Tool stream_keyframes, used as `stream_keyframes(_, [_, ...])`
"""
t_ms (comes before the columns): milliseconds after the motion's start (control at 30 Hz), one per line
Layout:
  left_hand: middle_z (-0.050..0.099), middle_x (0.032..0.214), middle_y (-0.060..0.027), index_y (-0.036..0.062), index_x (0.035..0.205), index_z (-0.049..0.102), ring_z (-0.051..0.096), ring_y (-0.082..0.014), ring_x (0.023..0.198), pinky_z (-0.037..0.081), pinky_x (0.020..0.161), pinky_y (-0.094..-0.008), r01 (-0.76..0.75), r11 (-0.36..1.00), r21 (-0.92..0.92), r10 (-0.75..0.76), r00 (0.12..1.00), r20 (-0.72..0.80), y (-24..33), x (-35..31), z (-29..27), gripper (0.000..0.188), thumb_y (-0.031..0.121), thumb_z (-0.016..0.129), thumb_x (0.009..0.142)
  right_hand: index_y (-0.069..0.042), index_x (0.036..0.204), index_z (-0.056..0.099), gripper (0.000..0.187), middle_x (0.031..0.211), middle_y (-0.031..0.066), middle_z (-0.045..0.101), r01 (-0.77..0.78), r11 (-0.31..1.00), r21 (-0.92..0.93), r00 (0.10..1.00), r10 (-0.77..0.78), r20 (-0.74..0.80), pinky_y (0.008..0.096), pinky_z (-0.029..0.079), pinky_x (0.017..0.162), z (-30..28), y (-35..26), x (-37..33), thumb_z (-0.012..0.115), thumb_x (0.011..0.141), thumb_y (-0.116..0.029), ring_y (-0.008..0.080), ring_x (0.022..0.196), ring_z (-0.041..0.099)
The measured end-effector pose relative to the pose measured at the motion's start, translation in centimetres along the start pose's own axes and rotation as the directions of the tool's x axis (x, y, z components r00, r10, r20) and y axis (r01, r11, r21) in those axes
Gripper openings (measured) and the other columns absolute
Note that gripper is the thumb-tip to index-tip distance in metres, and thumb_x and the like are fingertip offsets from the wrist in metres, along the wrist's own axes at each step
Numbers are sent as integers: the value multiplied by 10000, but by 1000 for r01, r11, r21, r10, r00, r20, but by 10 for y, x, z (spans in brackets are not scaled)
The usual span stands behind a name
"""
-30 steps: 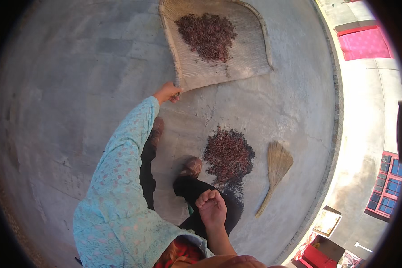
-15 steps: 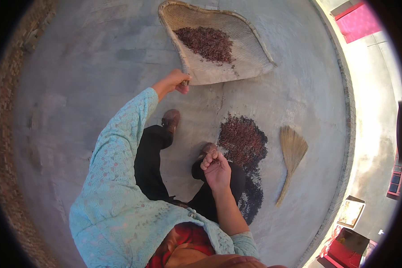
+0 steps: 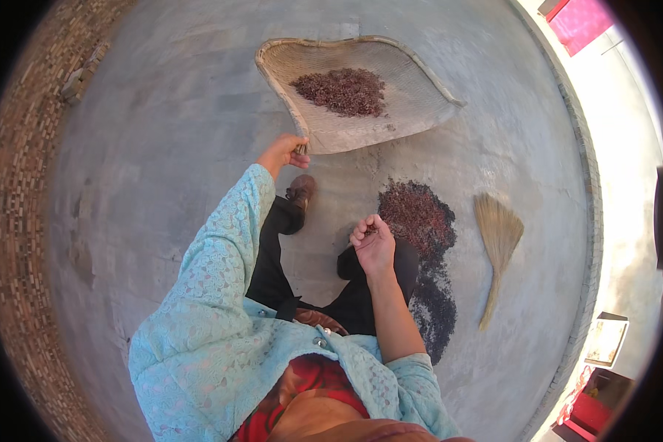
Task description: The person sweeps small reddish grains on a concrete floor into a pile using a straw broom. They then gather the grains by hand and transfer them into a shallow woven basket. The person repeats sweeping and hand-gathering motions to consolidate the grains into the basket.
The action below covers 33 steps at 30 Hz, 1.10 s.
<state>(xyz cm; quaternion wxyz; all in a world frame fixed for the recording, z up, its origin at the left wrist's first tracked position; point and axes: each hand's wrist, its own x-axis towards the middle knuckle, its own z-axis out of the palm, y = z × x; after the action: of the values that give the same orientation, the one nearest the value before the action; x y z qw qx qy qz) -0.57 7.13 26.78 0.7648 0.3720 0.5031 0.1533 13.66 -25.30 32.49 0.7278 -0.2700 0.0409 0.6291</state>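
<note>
My left hand (image 3: 286, 152) is closed around the near left corner of a woven winnowing basket (image 3: 412, 110), its arm stretched forward. A heap of reddish-brown seeds or husks (image 3: 340, 92) lies toward the basket's back left. Closer to my body, my right hand (image 3: 376, 247) is turned palm up with its fingers curled over. A few reddish-brown bits show inside those fingers, too small to name surely. Just beyond and to the right of that hand, a pile of the same reddish stuff (image 3: 416, 214) rests on the concrete.
Dark, finer grains (image 3: 435, 309) trail from the pile toward me, beside my right leg. A straw hand broom (image 3: 498, 232) lies to the right. My left shoe (image 3: 300, 193) stands below the basket. Brickwork (image 3: 22, 221) runs along the left, and a low kerb (image 3: 586, 184) along the right.
The whole view has shifted, so the basket appears lower and nearer. My right hand's fingers have curled in further. My left hand keeps its hold on the basket.
</note>
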Motion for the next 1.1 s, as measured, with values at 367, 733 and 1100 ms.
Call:
stream_keyframes(367, [590,760,-114,-21,965,546,636,-269,546,597,517,-462,-1,1000,-16,1,1000,19,-44,-7,22,259,208,645,896,-84,843,524,207,784,54,510,9,1000,8,1000,-9,14,307,406,601,-6,1,3,522,960,-254,170,679,490])
stream_keyframes(733, [620,737,-125,10,965,597,629,-210,520,432,407,-340,180,957,226,-134,970,-204,-143,6,17,272,280,603,937,-67,858,536,215,788,64,533,-24,997,-68,999,21,-39,305,412,611,-7,7,6,520,967,-252,173,681,496])
stream_keyframes(1100, [623,704,-102,15,939,607,598,-228,506,416,436,-433,458,844,278,-322,848,-420,-300,13,22,273,286,580,918,-78,881,545,196,811,59,551,-77,993,-87,995,71,-70,299,420,618,-1,9,6,519,976,-247,165,710,515])
